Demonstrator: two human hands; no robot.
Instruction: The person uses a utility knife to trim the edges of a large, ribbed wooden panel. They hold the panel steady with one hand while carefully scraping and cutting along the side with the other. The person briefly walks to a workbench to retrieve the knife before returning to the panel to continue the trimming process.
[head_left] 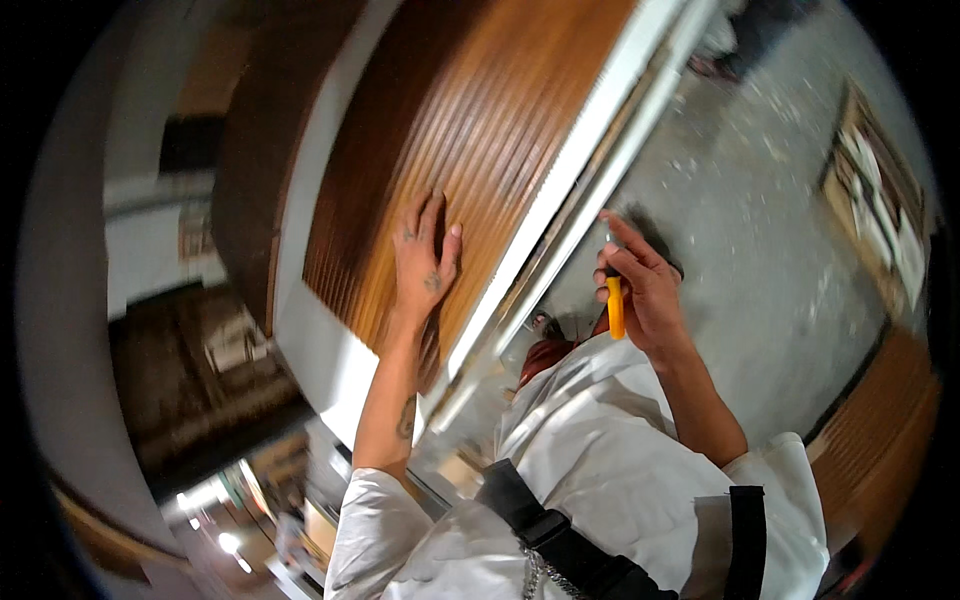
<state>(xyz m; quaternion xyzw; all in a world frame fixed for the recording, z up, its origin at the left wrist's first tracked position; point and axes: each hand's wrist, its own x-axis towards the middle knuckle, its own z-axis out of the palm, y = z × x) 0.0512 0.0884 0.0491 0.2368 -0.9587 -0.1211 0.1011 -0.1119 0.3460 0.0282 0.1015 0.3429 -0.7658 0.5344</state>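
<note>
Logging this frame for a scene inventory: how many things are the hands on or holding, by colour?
Brown: 1, the ribbed wooden panel under the flat left hand
Orange: 1, the orange-handled tool held in the right hand
Total: 2

Ribbed brown panel [470, 130] upright; orange-handled knife [615, 305] gripped.

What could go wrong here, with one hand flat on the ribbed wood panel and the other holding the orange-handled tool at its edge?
1. The right hand holds the orange-handled tool close to the white edge strip; a slip might gouge it.
2. The left hand lies flat on the ribbed wood panel, fairly near the tool, so a slip could reach it.
3. The picture is motion-blurred, so the tool's tip is hard to see.
</note>
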